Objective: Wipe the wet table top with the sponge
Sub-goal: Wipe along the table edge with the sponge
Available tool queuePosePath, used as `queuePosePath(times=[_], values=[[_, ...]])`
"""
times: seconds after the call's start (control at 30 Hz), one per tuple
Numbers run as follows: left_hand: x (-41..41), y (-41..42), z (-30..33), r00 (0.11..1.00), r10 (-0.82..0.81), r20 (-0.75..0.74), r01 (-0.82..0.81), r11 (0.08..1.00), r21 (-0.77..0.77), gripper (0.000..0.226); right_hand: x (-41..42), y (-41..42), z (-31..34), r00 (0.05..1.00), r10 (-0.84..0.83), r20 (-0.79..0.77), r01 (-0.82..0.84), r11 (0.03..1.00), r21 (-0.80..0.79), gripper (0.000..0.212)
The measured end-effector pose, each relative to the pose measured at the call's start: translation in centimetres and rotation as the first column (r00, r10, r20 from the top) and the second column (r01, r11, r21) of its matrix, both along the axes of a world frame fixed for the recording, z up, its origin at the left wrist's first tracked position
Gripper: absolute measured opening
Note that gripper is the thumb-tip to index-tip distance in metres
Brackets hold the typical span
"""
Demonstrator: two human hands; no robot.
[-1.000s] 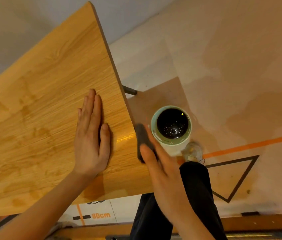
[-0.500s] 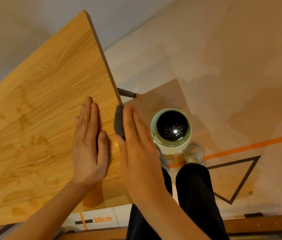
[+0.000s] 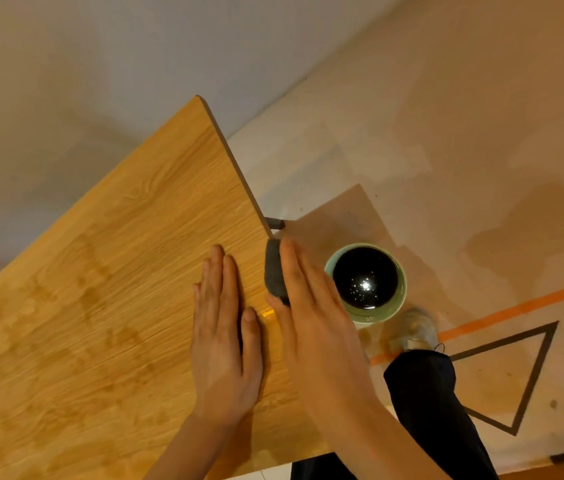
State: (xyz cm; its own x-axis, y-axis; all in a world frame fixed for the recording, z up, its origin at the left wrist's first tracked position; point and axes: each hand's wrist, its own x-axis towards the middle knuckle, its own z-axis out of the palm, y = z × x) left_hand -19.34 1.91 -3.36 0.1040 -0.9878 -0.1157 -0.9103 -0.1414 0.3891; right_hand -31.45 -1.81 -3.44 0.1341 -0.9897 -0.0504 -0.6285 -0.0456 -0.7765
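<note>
Worktop (image 3: 100, 271): wood-grain laminate, warm oak tone, thin dark edge band. Its right edge runs diagonally from the far corner down toward the camera; both hands sit right at that edge, so there is almost no surface left on their right and a broad open stretch of board to their left and beyond

Sponge (image 3: 273, 271): dark grey, oblong with rounded ends, matte, lying on the worktop just inside the right edge. Right hand (image 3: 311, 323) lies on it with straight fingers held together, palm down, pressing it onto the board; thumb tip touches the sponge's near end. Only the left strip of the sponge shows, the rest is under the fingers

Left hand (image 3: 221, 334): flat on the worktop, fingers straight and together, thumb alongside, holding nothing, just beside the right hand. A narrow strip of wood separates the two, with one small bright glint on it

Surface: darker blotchy patches spread across the left and middle of the board, look like damp marks

Past the edge, on the floor: pale green round bucket (image 3: 365, 282) of dark liquid with specular highlights, close to the right hand. Dark trouser leg and light shoe (image 3: 415, 330) next to it. Pale floor (image 3: 447, 150) with orange tape line (image 3: 516, 310) and a dark taped triangle (image 3: 516, 375)
</note>
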Motion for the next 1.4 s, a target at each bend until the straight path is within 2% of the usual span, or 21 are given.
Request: queuePosePath(times=[0.07,0.13,0.27,0.33,0.47,0.53,0.6,0.7,0.87,0.97,1.07,1.2,1.27,1.4], values=[[0.3,-0.1,0.3,0.999,-0.041,-0.002,0.041,0.999,0.023,0.058,-0.8,2.1,-0.1,0.998,0.005,-0.067,-0.004,1.000,0.022,0.054],[0.8,-0.3,0.8,0.997,-0.069,-0.030,0.071,0.995,0.071,0.059,-0.2,1.5,-0.3,0.998,0.009,-0.060,-0.005,0.998,0.057,0.056],[3.0,-1.8,2.0,0.990,-0.113,-0.083,0.121,0.987,0.109,0.060,2.7,-5.2,1.1,0.972,-0.016,0.236,-0.040,0.972,0.232,0.055],[4.9,-4.0,2.2,0.995,-0.075,-0.072,0.081,0.994,0.078,0.059,3.4,-8.5,1.0,0.937,-0.055,0.346,-0.073,0.935,0.347,0.055],[9.7,-8.8,1.9,0.998,0.038,-0.047,-0.038,0.999,0.003,0.058,1.2,-8.2,1.6,0.784,-0.252,0.568,-0.140,0.819,0.557,0.048],[11.9,-10.2,1.3,1.000,0.027,-0.009,-0.027,1.000,-0.003,0.059,-0.8,-5.8,2.2,0.725,-0.332,0.603,-0.179,0.755,0.631,0.043],[13.3,-11.0,0.6,0.999,-0.008,0.031,0.008,1.000,-0.001,0.059,-1.7,-4.6,2.4,0.707,-0.390,0.590,-0.178,0.710,0.682,0.036],[13.7,-11.2,-0.4,0.996,-0.044,0.078,0.046,0.999,-0.028,0.057,-0.5,-6.7,1.8,0.724,-0.398,0.564,-0.154,0.703,0.694,0.033],[13.5,-10.9,-0.8,0.996,-0.028,0.084,0.034,0.997,-0.070,0.056,3.9,-14.6,0.3,0.739,-0.301,0.602,-0.148,0.800,0.581,0.037],[13.4,-10.9,-0.9,0.997,-0.018,0.079,0.025,0.996,-0.089,0.057,4.7,-16.7,0.0,0.746,-0.270,0.609,-0.160,0.815,0.557,0.036],[13.2,-10.9,-0.8,0.996,-0.024,0.088,0.033,0.994,-0.105,0.057,3.1,-13.7,1.0,0.786,-0.300,0.540,-0.129,0.775,0.619,0.026],[13.1,-10.8,-0.9,0.995,-0.026,0.101,0.036,0.994,-0.104,0.058,1.4,-9.6,2.1,0.803,-0.375,0.463,-0.086,0.696,0.713,0.026],[13.2,-11.0,-0.9,0.994,-0.025,0.102,0.035,0.994,-0.106,0.058,2.6,-11.5,1.8,0.805,-0.376,0.459,-0.048,0.729,0.682,0.021],[13.5,-11.4,-0.8,0.995,-0.015,0.097,0.026,0.994,-0.108,0.058,6.6,-18.4,0.8,0.821,-0.239,0.518,-0.075,0.855,0.513,0.025]])
